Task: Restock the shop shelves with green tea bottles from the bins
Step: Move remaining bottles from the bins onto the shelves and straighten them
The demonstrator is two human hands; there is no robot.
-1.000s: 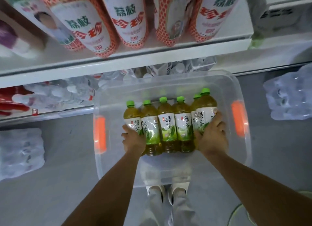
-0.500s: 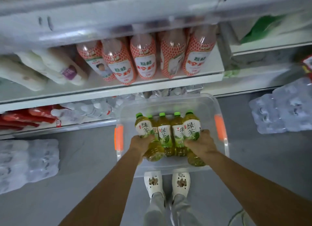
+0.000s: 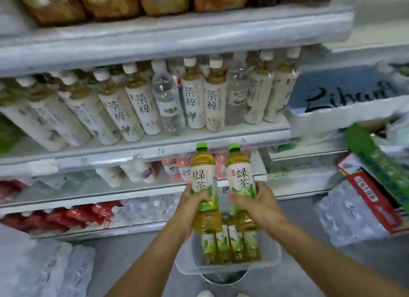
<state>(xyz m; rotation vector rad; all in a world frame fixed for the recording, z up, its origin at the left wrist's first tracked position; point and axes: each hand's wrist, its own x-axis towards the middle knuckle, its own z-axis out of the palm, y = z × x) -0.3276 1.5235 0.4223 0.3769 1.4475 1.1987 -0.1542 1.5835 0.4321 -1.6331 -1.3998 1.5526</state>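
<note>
Above the clear bin point(image 3: 271, 255), left hand point(image 3: 191, 204) clamped on left tea bottle point(image 3: 202, 177), right hand point(image 3: 260, 204) on right tea bottle point(image 3: 240, 177), both upright, green caps, amber tea, pale leafy labels.

The one wide-angle camera, worn on the head, is looking forward and slightly down, facing the white metal shop shelves point(image 3: 132, 151) close ahead. The left hand point(image 3: 194, 204) and right hand point(image 3: 260, 202) are sitting near the lens at lower centre, and the clear plastic bin point(image 3: 232, 268) is lying directly below them.
</note>
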